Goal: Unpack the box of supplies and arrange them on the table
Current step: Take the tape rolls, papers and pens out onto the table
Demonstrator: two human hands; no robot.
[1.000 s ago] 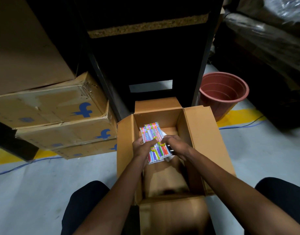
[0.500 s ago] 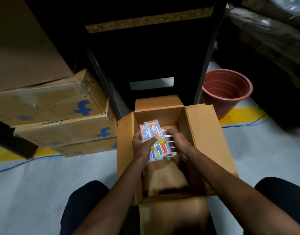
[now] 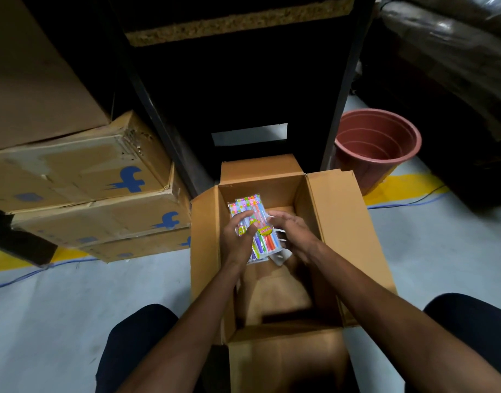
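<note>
Two hands grip pen packs: left hand [image 3: 234, 239], right hand [image 3: 292, 233] | yellow sticker unreadable | stacked cartons [image 3: 82, 180]: blue "f"

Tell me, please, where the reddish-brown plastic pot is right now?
In the head view the reddish-brown plastic pot stands on the floor at upper right, just beyond the right flap of the open cardboard box and beside the dark shelf unit.

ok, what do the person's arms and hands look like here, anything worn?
Both forearms are bare to the frame's edge: no sleeves, gloves, watch or bands visible. The left hand and right hand show no rings that I can make out, though the light is dim. Dark trousers cover both knees.
</note>
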